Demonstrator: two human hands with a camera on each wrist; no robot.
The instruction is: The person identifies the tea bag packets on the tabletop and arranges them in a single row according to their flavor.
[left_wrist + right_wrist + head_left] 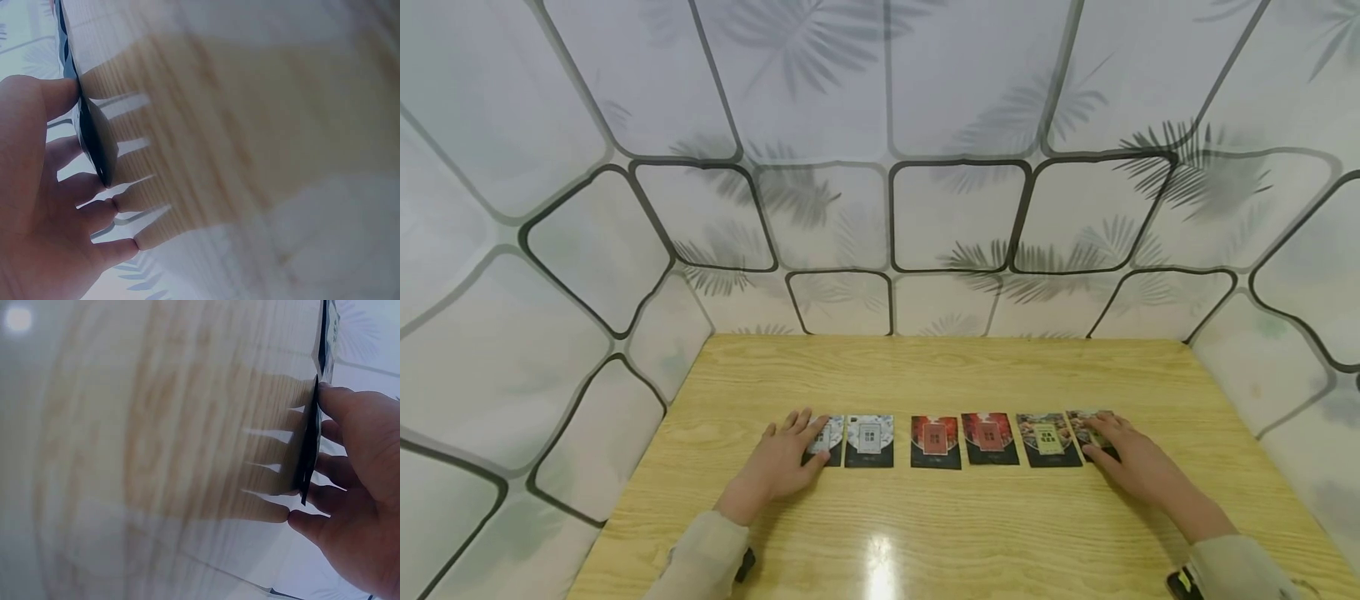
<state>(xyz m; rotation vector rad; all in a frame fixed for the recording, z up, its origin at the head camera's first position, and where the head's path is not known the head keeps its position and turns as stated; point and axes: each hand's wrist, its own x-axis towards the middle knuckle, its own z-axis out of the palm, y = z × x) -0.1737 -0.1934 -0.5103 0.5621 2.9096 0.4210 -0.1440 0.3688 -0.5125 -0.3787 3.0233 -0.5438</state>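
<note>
A row of flat printed packets lies on the wooden table. My left hand (778,461) rests on the leftmost white-and-black packet (834,455), partly covering it; the left wrist view shows the spread fingers along that packet's edge (94,140). Beside it is a matching white-and-black packet (870,454). Two red-and-black packets, one (935,454) left of the other (990,454), lie in the middle. To their right is a packet with a yellow-green label (1048,442). My right hand (1138,467) touches the similar rightmost packet (1079,427), its fingers over the far part.
The light wooden table (880,375) reaches back to a pale wall covering (955,217) with dark outlines and leaf prints, which also runs along both sides. A bright light reflection shows on the table near the front.
</note>
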